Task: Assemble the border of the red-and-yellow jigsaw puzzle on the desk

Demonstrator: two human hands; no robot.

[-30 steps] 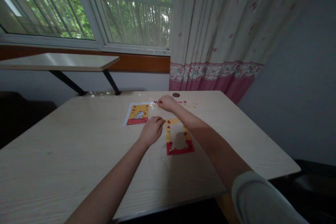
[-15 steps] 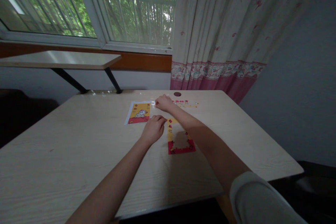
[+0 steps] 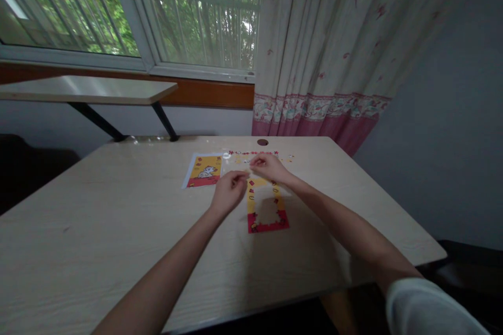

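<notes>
A partly assembled jigsaw puzzle (image 3: 269, 227) lies on the table as a yellow and red border around an open middle. Just beyond its upper left corner, my left hand (image 3: 228, 190) pinches what looks like a small yellow puzzle piece at its fingertips. My right hand (image 3: 270, 168) is over the puzzle's top edge, its fingers pinched close to the left fingertips. Whatever those right fingers hold, if anything, is too small to make out. Loose puzzle pieces (image 3: 245, 153) are spread in rows behind my right hand, which covers some of them.
Left of the puzzle lies a picture sheet (image 3: 204, 171) with a white animal on yellow and red. A raised shelf (image 3: 118, 91) on black legs stands at the table's back left. The table (image 3: 129, 220) has a round hole (image 3: 262, 142) near its back edge, below the curtain (image 3: 314, 73).
My right hand has come back from the loose pieces, moving right and toward me, close to my left fingertips. My left hand stays near the puzzle's upper left corner. The view has shifted slightly.
</notes>
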